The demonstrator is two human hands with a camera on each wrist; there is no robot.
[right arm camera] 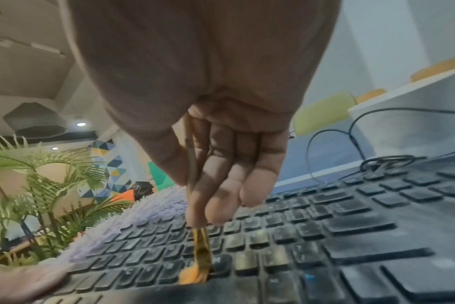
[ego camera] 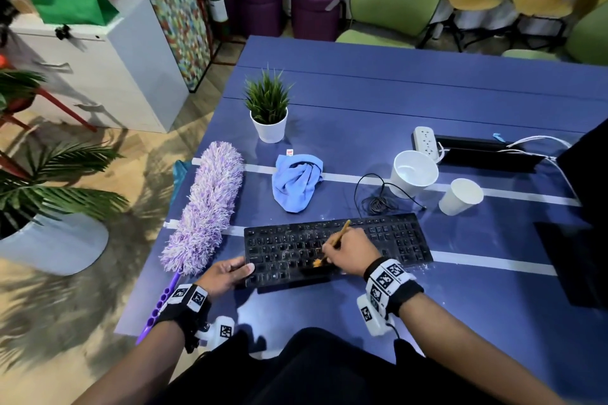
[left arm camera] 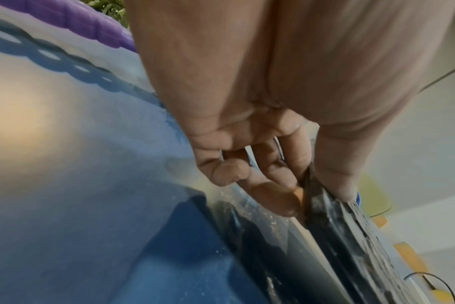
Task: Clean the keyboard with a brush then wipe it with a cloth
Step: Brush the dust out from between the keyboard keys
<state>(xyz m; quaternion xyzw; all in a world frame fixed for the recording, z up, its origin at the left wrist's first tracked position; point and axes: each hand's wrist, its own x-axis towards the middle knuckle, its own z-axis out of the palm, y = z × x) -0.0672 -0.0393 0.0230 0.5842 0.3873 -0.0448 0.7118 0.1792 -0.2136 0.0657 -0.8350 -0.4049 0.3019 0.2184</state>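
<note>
On the floor at the far left stands a large palm plant [ego camera: 49, 181] in a pale pot. On the left edge of the blue bench [ego camera: 411, 102] lies a purple fluffy duster [ego camera: 205, 207], its handle running back toward the person. Just beside its near end, the left hand [ego camera: 225, 274] grips the left end of the black keyboard [ego camera: 394, 240]: the thumb lies on top at the near-left corner, and the left wrist view shows the fingers [left arm camera: 262, 181] curled under that edge, so the hand is clamped on the keyboard. The keyboard lies flat on the bench right in front of the person, its keys dusty with pale specks.

Farther back, a small potted plant [ego camera: 268, 108] in a white pot stands upright, and nearer, between it and the keyboard, a crumpled blue cloth [ego camera: 296, 182] lies on the bench, apart from both hands.

Over the middle of the keyboard the right hand [ego camera: 348, 253] pinches a thin brush [ego camera: 340, 233]; the right wrist view shows thumb and fingers [right arm camera: 221, 185] closed together round the handle, and the orange bristles touch the lowest key rows.

Behind the keyboard a coiled black cable [ego camera: 378, 200] lies near 2 white paper cups [ego camera: 414, 173], both upright. Farther right sits a white power strip [ego camera: 426, 141].
</note>
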